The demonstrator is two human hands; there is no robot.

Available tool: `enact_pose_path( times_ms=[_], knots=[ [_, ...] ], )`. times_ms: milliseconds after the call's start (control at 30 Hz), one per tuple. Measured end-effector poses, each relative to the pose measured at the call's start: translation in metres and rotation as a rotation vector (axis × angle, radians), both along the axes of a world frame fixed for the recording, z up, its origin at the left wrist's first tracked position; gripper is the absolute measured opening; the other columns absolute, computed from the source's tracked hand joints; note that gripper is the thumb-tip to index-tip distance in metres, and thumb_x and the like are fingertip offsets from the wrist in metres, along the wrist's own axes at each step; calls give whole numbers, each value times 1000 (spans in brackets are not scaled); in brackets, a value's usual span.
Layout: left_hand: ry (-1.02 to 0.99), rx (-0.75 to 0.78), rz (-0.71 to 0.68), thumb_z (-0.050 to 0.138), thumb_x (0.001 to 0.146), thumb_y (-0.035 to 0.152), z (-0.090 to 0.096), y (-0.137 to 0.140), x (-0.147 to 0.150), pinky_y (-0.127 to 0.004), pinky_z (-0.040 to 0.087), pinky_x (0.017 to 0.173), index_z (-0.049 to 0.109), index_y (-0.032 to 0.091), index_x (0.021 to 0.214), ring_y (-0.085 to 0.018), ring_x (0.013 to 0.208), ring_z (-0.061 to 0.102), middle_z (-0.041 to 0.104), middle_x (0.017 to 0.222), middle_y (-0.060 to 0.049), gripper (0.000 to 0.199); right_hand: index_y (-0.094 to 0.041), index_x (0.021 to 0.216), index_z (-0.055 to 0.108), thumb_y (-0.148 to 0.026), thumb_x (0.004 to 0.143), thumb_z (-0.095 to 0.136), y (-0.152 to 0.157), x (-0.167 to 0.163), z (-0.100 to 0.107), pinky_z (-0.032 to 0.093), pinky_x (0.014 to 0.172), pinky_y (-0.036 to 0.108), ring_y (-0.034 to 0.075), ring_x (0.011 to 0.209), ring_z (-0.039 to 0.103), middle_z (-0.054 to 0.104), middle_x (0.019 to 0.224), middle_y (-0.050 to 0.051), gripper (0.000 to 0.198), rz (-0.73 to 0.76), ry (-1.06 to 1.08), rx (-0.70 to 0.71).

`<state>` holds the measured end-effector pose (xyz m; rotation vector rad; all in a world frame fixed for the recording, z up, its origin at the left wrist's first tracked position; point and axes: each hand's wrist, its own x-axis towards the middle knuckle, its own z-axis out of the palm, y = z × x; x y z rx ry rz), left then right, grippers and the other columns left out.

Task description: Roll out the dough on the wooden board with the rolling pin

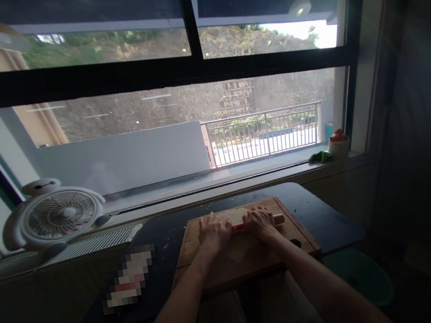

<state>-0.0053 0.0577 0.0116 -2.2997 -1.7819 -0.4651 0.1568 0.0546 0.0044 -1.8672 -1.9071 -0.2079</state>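
A wooden cutting board [295,228] lies on a dark table [322,215] under a wide window. A pale sheet of flattened dough [235,216] rests on the board. Both my hands press palm-down on a reddish rolling pin [278,219] that lies across the dough. My left hand [213,232] covers the pin's left part, my right hand [261,222] its right part. Only the pin's right end and a short piece between my hands show.
A white character-shaped desk fan [58,215] stands on the sill at the left, with a ribbed white panel [89,245] before it. A blurred-out object [130,281] lies on the table's left. A small white and orange container [338,145] sits on the sill at right. A green bin [365,279] is below the table.
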Motion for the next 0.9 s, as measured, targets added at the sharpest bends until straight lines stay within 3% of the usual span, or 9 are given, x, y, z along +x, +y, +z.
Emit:
enact_pose_path(
  times_ms=[200,400,600,733,900],
  knots=[
    [15,-3,-11,32,88,37,0,13,0,-48,16,106,62,17,104,-27,123,39,60,117,-9,39,-16,85,67,-32,88,32,8,1,5,30,86,32,21,94,54,65,97,12,39,31,-1,-5],
    [12,83,-41,27,91,41,-9,-20,-6,-42,18,107,59,22,111,-22,125,38,57,123,-5,43,-20,87,64,-33,92,26,-30,5,-6,22,97,31,18,101,51,65,99,6,41,128,4,70],
    [12,179,-82,29,90,41,-26,-48,-14,-43,13,110,46,20,128,-23,130,30,44,137,-5,47,-21,116,54,-35,93,25,-53,7,-18,13,103,33,18,118,41,58,119,4,39,173,29,178],
    [13,105,-43,26,90,44,-25,-40,-13,-45,13,109,46,22,128,-23,129,32,44,137,-6,48,-23,101,61,-36,93,24,-46,6,-11,17,101,35,19,112,45,62,108,5,39,155,11,101],
    [20,-46,17,27,89,46,-5,-15,-5,-45,19,107,49,24,125,-24,129,33,44,137,-6,47,-19,86,65,-35,92,26,-18,5,1,27,91,36,21,97,52,65,96,10,43,100,2,19]
  ],
)
